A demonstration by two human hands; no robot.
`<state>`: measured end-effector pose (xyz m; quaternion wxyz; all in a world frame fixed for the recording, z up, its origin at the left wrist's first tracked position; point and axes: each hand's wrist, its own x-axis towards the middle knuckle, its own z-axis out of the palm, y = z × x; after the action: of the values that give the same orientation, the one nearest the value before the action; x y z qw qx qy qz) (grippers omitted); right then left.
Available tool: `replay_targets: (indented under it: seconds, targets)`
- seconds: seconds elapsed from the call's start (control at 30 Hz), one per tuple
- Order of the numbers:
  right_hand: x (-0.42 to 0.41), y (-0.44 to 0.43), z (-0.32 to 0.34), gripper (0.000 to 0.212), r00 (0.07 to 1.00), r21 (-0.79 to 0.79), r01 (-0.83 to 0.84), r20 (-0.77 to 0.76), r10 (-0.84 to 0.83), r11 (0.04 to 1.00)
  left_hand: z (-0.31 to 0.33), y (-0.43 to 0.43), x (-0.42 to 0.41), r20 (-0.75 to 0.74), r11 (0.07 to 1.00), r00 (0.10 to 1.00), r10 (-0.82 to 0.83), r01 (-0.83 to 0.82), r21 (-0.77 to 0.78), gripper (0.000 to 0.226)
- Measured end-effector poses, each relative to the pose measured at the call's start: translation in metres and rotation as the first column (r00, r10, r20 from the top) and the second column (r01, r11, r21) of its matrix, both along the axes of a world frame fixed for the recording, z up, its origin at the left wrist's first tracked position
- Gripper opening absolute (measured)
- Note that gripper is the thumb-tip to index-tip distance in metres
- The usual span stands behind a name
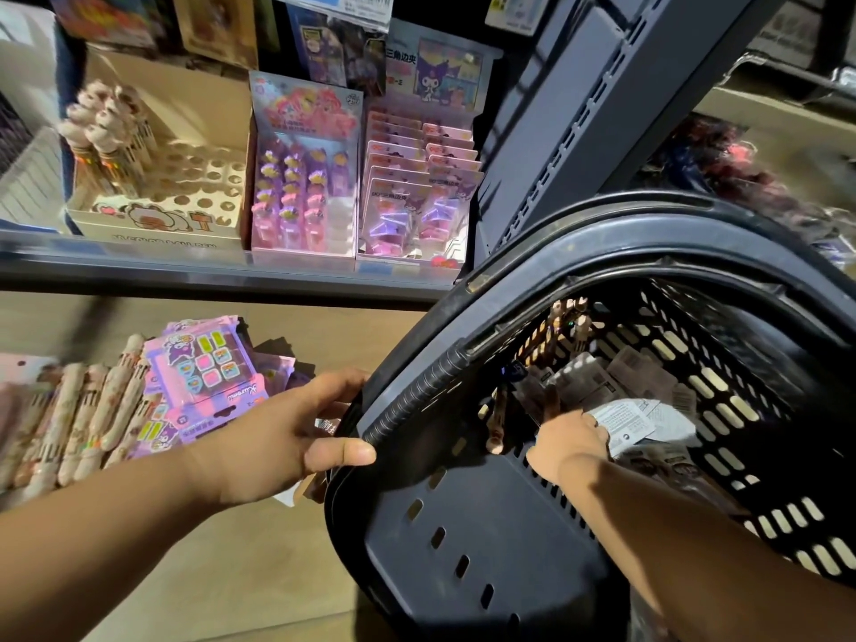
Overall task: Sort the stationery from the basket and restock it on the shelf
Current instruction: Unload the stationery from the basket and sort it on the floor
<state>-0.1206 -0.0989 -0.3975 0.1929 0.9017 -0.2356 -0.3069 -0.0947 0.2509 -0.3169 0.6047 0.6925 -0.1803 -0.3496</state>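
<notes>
Basket (463,539), tilted, nearest the lens: left hand (296,433) grips its edge beside the ribbed handle (417,386). Right hand (569,444) reaches inside among stationery packs (625,386); fingers hidden, so its grasp cannot be told. Shelf (185,271) behind carries display boxes (305,178)

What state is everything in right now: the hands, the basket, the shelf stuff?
Basket: tilted, still holding stationery.
Left hand: grips the basket rim.
Right hand: inside the basket, grip hidden.
Pen box: most holes empty.
Loose pens: piled lying flat.
Packets: stacked flat.
</notes>
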Motion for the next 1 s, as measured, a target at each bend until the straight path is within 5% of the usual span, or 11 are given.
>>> replay_targets:
  seconds: [0.47, 0.63, 1.0]
  targets:
    - [0.007, -0.009, 0.023, 0.024, 0.997, 0.102, -0.054, 0.058, 0.048, 0.993, -0.002, 0.001, 0.002, 0.01, 1.0, 1.0, 0.004, -0.004, -0.004, 0.072]
    - [0.003, -0.005, 0.029, 0.029, 0.997, 0.098, -0.051, 0.064, 0.045, 0.994, 0.004, -0.003, 0.001, 0.012, 1.0, 1.0, 0.006, -0.006, -0.014, 0.066]
    - [-0.016, 0.017, 0.07, 0.062, 0.979, 0.395, 0.085, 0.139, -0.151, 0.915, 0.012, -0.002, -0.002, 0.009, 1.0, 1.0, 0.001, -0.002, 0.006, 0.048]
